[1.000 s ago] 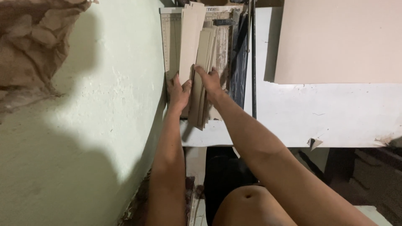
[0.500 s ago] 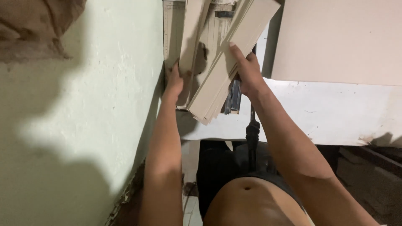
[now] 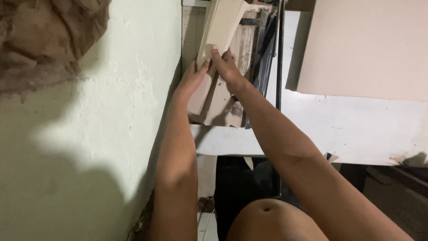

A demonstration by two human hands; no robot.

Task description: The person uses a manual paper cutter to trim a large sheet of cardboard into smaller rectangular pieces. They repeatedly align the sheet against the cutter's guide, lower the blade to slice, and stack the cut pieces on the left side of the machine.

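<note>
My left hand [image 3: 191, 80] and my right hand [image 3: 225, 67] both grip the near end of a stack of beige cardboard strips [image 3: 220, 24], which is lifted and tilted up and away toward the top of the view. Under it lies a paper cutter board [image 3: 227, 100] with a ruled edge, holding another beige strip [image 3: 200, 96] next to the wall. The cutter's dark arm [image 3: 279, 67] runs along the board's right side.
A pale green wall [image 3: 111, 111] stands close on the left, with torn brown paper [image 3: 44, 40] at its top. A large beige cardboard sheet [image 3: 370, 49] lies on the white table [image 3: 347, 129] to the right. The table's front edge is chipped.
My right hand swung the stack of strips from the right back to the left and raised it; my left hand has joined it on the stack's near end.
</note>
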